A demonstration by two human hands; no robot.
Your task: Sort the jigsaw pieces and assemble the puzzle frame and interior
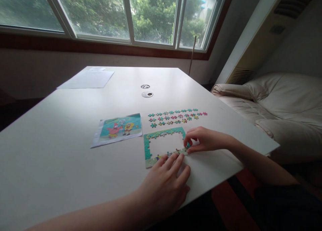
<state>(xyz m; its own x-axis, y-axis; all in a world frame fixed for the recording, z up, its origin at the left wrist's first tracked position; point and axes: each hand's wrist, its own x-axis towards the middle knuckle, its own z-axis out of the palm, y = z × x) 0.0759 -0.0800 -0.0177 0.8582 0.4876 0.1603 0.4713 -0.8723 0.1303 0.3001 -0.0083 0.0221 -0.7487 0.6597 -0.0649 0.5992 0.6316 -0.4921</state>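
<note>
A jigsaw puzzle border (146, 143) lies on the white table, its edge pieces joined around a bare middle. My left hand (167, 179) rests along the border's near side, fingers stretched out and fingertips on the pieces. At the right side of the border, my right hand (205, 138) has thumb and fingers curled together on a puzzle piece (188, 145), mostly covered by the fingertips. Beyond the border, several loose puzzle pieces (174, 117) lie in three rows. Left of it is a printed picture sheet (120, 128) with cartoon figures on a teal ground.
Two round discs (147, 94) lie farther back on the table (62, 150). White paper sheets (87, 79) are at the far left corner. A cream leather sofa (279, 103) stands to the right, and a thin stick (192, 55) leans by the window.
</note>
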